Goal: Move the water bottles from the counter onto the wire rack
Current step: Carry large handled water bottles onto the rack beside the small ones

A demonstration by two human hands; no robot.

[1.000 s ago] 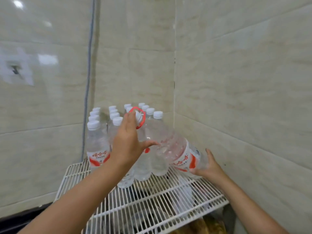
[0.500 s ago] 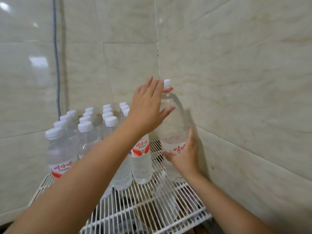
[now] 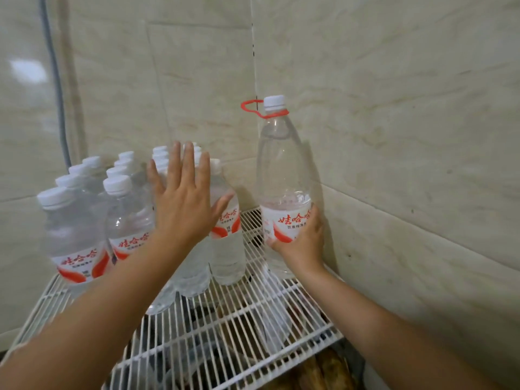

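Observation:
A tall clear water bottle (image 3: 281,170) with a white cap and a red carry ring stands upright on the white wire rack (image 3: 225,327), in the right back corner by the tiled wall. My right hand (image 3: 302,243) grips its lower part around the red and white label. Several small water bottles (image 3: 76,226) with white caps stand packed together on the rack's left and middle. My left hand (image 3: 185,201) is spread flat, fingers apart, against the front of the small bottles and holds nothing.
Tiled walls close in the rack at the back and on the right. A grey cable (image 3: 56,85) runs down the back wall at the left. Dark items and something brown (image 3: 323,370) lie on a lower level under the rack's wires.
The tall bottle went from tilted across the rack to upright in the right corner. My left hand left its neck and moved down onto the small bottles. My right hand stays on its label.

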